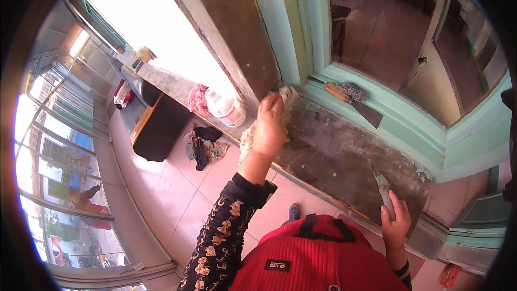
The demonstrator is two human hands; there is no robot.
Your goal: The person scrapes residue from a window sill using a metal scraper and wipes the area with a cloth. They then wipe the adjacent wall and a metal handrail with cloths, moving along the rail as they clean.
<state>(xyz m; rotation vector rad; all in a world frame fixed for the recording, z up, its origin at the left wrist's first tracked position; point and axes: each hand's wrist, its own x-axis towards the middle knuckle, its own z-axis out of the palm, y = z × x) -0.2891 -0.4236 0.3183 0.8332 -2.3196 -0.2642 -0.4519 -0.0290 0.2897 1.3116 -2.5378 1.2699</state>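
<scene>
My left hand (pixel 270 127) grips a crumpled, pale cloth (pixel 288 96) at the left part of the brown windowsill (pixel 323 153), beside the window's upright post. Over the sill's right part, my right hand (pixel 395 218) holds a knife-like scraper (pixel 380 180) by its grey handle, the pointed blade directed away from me. A wide-bladed putty knife (pixel 365 113) with a wooden handle lies on the green window frame, with a grey steel wool pad (pixel 353 91) beside it. A white plastic bottle (pixel 227 109) stands left of my left hand, with a pink mesh scrubber (pixel 198 99) close by.
Several rags (pixel 206 145) lie on the pink tiled floor below the sill. Further left is a black sofa (pixel 151 125) with wooden trim. The green window frame (pixel 387 129) borders the sill's far side. A red plastic bag (pixel 448 275) is at the lower right.
</scene>
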